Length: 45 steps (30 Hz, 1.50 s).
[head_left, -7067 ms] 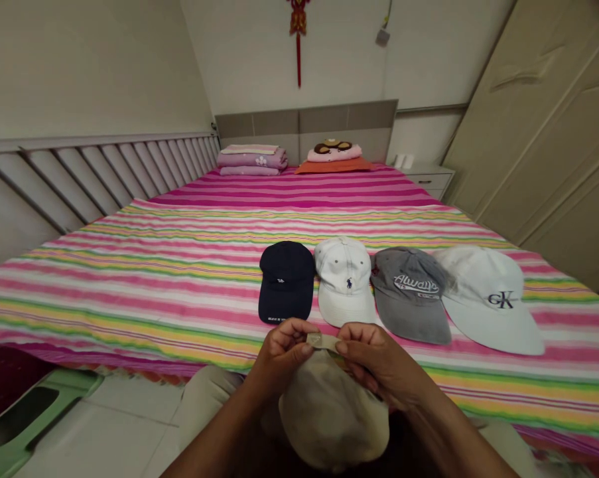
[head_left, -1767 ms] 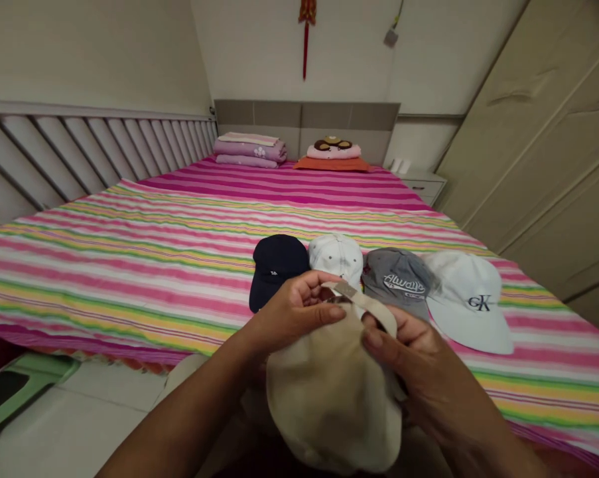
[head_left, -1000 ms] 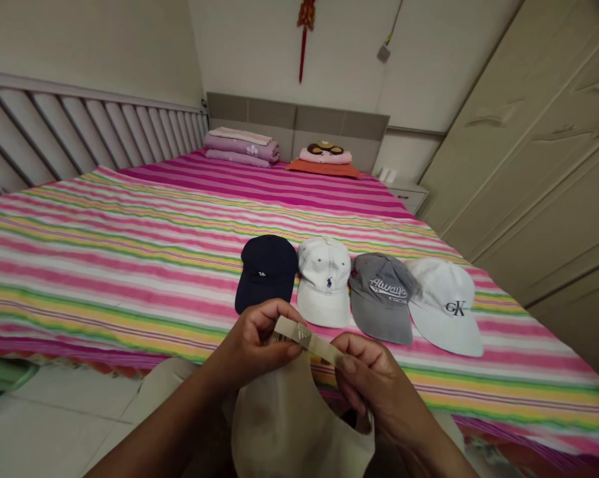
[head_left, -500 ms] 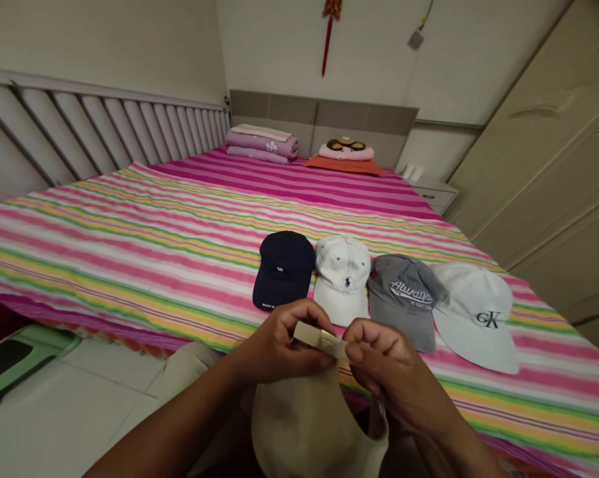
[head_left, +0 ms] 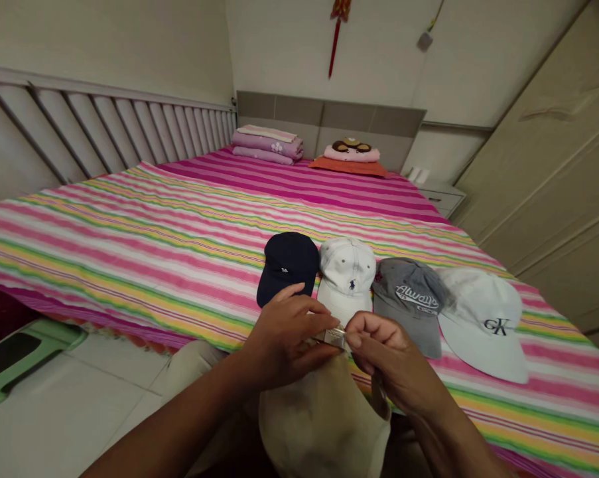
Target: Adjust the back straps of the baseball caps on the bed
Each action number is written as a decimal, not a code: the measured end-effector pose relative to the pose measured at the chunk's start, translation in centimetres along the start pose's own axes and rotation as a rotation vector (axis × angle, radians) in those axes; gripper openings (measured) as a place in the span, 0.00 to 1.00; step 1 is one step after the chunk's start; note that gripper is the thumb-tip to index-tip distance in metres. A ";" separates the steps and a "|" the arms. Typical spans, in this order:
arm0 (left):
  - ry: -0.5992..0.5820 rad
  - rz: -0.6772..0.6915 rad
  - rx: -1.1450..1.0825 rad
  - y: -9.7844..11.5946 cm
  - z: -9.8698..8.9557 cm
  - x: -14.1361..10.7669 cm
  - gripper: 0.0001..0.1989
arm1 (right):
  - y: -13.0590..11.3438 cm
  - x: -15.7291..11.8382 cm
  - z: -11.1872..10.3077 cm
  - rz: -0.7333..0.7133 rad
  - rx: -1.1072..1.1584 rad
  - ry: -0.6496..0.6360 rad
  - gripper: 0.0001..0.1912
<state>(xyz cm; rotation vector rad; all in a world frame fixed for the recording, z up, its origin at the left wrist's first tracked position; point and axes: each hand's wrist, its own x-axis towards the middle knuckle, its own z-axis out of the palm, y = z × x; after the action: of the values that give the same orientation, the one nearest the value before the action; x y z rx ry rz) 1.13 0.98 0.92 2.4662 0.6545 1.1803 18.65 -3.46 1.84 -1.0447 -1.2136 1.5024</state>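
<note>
A beige cap (head_left: 319, 418) hangs below my two hands, above my lap. Its metal strap buckle (head_left: 332, 336) sits between them. My left hand (head_left: 289, 338) pinches the buckle and strap, with one finger raised. My right hand (head_left: 381, 345) is closed on the strap end just right of the buckle. Beyond them on the bed lie a navy cap (head_left: 290, 262), a white cap (head_left: 347, 269) with a small dark logo, a grey cap (head_left: 411, 292) with white lettering, and a larger white cap (head_left: 488, 318) marked with dark letters.
A striped sheet (head_left: 130, 252) covers the bed. Folded purple bedding (head_left: 266, 143) and a pink-and-orange stack (head_left: 351, 159) lie near the headboard (head_left: 369, 116). A green stool (head_left: 40, 345) stands on the tiled floor at left; a white nightstand (head_left: 441, 198) stands at far right.
My left fingers have shifted over the buckle, with one finger now lifted. My right hand keeps its pinch. The whole view has moved slightly, so the caps appear a little further right.
</note>
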 end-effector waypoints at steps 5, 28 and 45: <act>-0.027 0.055 0.034 -0.4 0.0 -0.4 0.12 | -0.1 0.2 0.1 -0.020 -0.102 -0.004 0.14; -0.065 -0.581 -0.744 0.4 0.7 -0.1 0.14 | 0.1 0.1 -0.4 -0.031 -0.033 -0.089 0.13; -0.333 -0.968 -1.327 -0.9 1.4 -0.1 0.13 | 1.0 0.5 -0.3 0.111 0.319 -0.171 0.10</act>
<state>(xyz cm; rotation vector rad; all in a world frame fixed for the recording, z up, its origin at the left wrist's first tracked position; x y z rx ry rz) 1.92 1.54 -0.41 0.9433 0.5459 0.4538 18.69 -3.02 0.75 -0.7925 -0.9991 1.8321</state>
